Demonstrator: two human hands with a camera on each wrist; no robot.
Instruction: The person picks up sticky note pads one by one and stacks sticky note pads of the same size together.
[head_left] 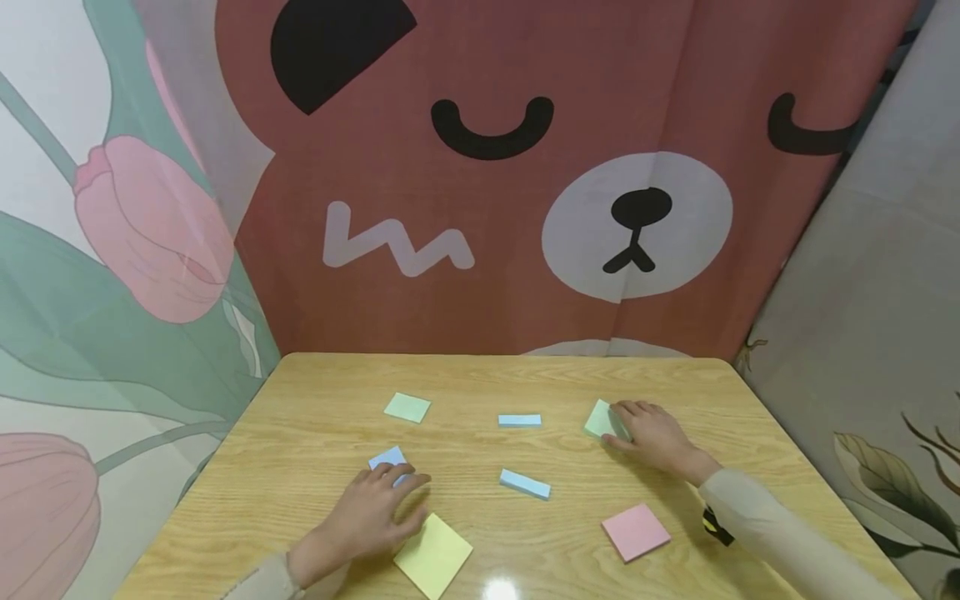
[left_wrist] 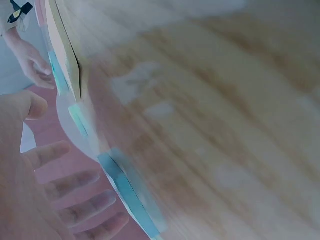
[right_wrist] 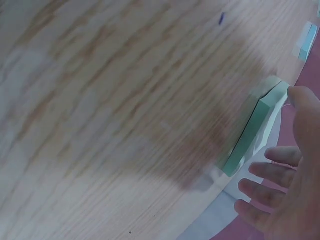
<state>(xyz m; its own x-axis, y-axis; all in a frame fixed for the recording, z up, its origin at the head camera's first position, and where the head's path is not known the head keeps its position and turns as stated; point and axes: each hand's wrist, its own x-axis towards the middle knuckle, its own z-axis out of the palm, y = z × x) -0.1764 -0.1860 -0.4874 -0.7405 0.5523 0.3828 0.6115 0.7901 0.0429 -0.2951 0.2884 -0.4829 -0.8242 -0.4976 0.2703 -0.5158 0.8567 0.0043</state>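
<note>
In the head view the left hand (head_left: 366, 512) hovers with spread fingers over a blue square pad (head_left: 387, 459), partly covering it; a yellow pad (head_left: 433, 557) lies by its thumb. The left wrist view shows the fingers apart beside the blue pad (left_wrist: 129, 196), with nothing between them. On the right, the other hand (head_left: 654, 435) is at a green pad (head_left: 602, 419), its fingers over the pad's right side. In the right wrist view the thumb is at one end of the green pad (right_wrist: 257, 127) and the fingers stand apart from it; contact is hard to tell.
Two narrow blue strips (head_left: 520, 421) (head_left: 525, 484) lie mid-table. Another green pad (head_left: 407, 407) is at the back left and a pink pad (head_left: 636, 532) at the front right. A printed bear curtain (head_left: 495, 317) hangs behind the wooden table (head_left: 330, 379).
</note>
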